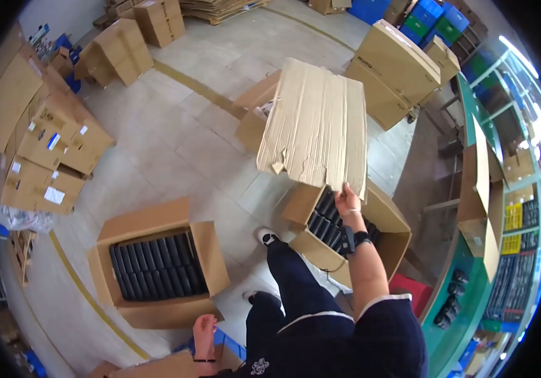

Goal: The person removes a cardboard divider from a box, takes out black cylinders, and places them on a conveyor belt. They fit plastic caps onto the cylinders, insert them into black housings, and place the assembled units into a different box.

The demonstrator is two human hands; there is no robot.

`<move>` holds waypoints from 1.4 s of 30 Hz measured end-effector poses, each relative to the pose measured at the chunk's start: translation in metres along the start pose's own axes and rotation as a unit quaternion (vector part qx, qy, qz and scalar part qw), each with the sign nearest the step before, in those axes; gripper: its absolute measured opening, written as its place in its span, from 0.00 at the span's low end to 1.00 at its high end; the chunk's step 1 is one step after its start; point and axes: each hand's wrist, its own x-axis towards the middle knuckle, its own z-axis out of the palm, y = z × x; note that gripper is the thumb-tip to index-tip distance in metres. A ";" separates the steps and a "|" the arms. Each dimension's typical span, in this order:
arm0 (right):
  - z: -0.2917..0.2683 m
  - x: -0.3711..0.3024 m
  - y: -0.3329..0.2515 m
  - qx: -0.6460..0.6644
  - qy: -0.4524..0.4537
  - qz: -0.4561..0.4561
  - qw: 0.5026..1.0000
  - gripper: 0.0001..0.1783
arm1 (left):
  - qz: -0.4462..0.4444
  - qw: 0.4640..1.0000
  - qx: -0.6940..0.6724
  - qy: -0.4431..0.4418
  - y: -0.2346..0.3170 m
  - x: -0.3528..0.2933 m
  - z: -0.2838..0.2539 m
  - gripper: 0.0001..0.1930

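shirt [358, 346]; right hand [347, 200] grips cardboard [317, 120] by edge, wide floor [188, 157] leftward; left hand [205, 332] loose.

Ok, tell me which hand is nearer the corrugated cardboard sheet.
Right: the right hand holds the corrugated cardboard sheet at its near edge; the left hand is apart, to its lower left.

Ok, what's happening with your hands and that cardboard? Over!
Right hand gripping cardboard sheet by near edge. Left hand looks empty, near left box. Cardboard sheet and right forearm partly hide right box. Over.
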 end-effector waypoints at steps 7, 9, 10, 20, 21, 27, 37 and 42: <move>0.031 0.208 0.066 0.103 0.076 0.009 0.992 0.08 | -0.039 0.993 0.111 0.016 0.019 0.072 0.066 0.08; 0.028 0.259 0.090 0.084 0.101 0.001 0.991 0.11 | -0.037 0.992 0.124 0.012 0.015 0.094 0.090 0.08; 0.025 0.283 0.098 0.076 0.104 0.036 0.991 0.10 | -0.043 0.991 0.121 0.025 0.014 0.104 0.101 0.08; 0.022 0.310 0.229 -0.231 -0.032 0.273 0.934 0.17 | 0.080 0.950 0.301 -0.002 0.023 0.161 0.103 0.12; 0.027 0.261 0.248 -0.351 -0.104 0.260 0.893 0.14 | 0.101 0.947 0.306 0.018 0.039 0.167 0.092 0.14; 0.067 0.065 0.359 -0.535 -0.805 -0.092 0.238 0.09 | -0.061 0.987 -0.068 0.132 -0.020 0.233 -0.004 0.10; 0.112 -0.101 0.622 -0.711 -0.597 0.301 0.217 0.10 | -0.236 0.654 -0.678 0.238 -0.144 0.316 -0.072 0.09; 0.145 -0.109 0.751 -0.718 -0.682 -0.012 -0.139 0.14 | -0.182 0.487 -0.839 0.160 -0.131 0.378 -0.040 0.15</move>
